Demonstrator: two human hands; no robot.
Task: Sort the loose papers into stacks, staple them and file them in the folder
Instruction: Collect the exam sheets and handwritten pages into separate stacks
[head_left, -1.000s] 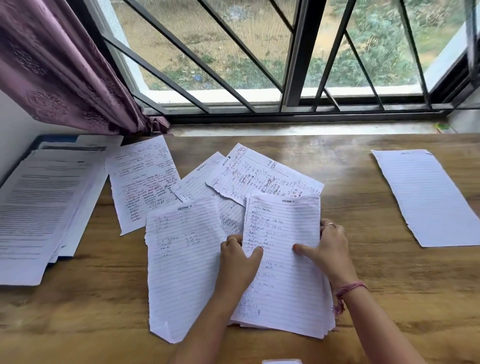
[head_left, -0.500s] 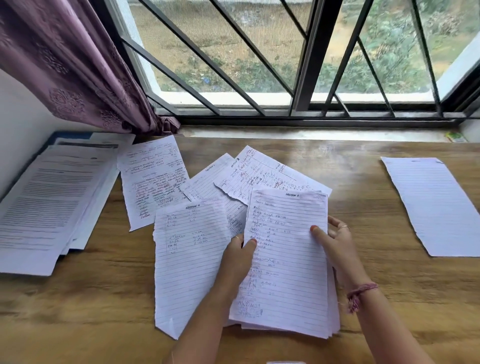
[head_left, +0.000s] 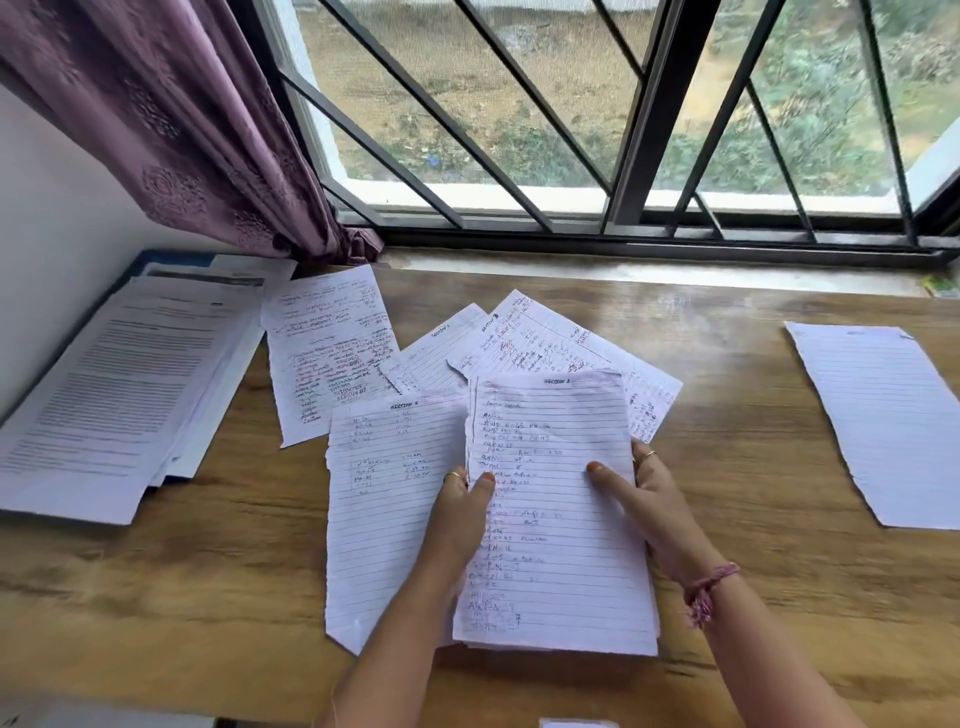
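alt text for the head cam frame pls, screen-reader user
Both hands, left hand and right hand, grip a small stack of handwritten lined white sheets by its side edges over a wooden desk below a barred window. More handwritten sheets fan out behind; a pile of printed white pages lies far left, a single lined sheet far right.

Wooden desk (head_left: 727, 415) under barred window (head_left: 519, 130), purple curtain (head_left: 156, 119) left.
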